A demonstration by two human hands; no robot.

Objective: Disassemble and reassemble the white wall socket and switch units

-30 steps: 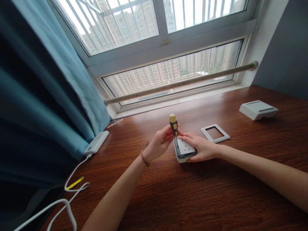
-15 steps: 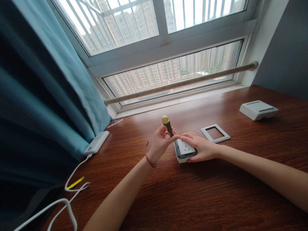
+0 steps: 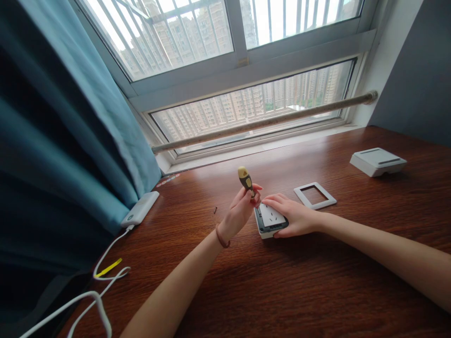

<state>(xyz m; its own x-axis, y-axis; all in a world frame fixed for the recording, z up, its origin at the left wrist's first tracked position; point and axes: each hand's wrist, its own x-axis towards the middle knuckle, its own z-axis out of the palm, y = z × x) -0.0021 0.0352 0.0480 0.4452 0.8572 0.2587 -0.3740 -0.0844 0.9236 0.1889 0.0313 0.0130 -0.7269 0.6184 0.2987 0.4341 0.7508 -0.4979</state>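
Observation:
My left hand [image 3: 243, 205] is closed round the lower part of a screwdriver [image 3: 245, 178] with a yellow and black handle. The handle points up, and its shaft runs down to the left side of a wall socket [image 3: 273, 216]. The socket has a white face in a dark frame, set on a white box lying on the table. My right hand [image 3: 296, 218] grips the box from the right, fingers over the far edge and thumb at the near side. A small screw [image 3: 215, 210] lies left of my left hand. Behind my right hand rests a white cover frame [image 3: 329, 199].
A white box [image 3: 378, 162] sits at the right on the brown wooden table [image 3: 282, 291]. At the left, a white power bank [image 3: 141, 209] with a white cable [image 3: 105, 249] lies by the blue curtain [image 3: 105, 141]. A yellow tie [image 3: 109, 267] is on the cable.
The fingers of my left hand have shifted round the screwdriver handle, which has turned and shows a different side. My right hand and the socket have stayed in place.

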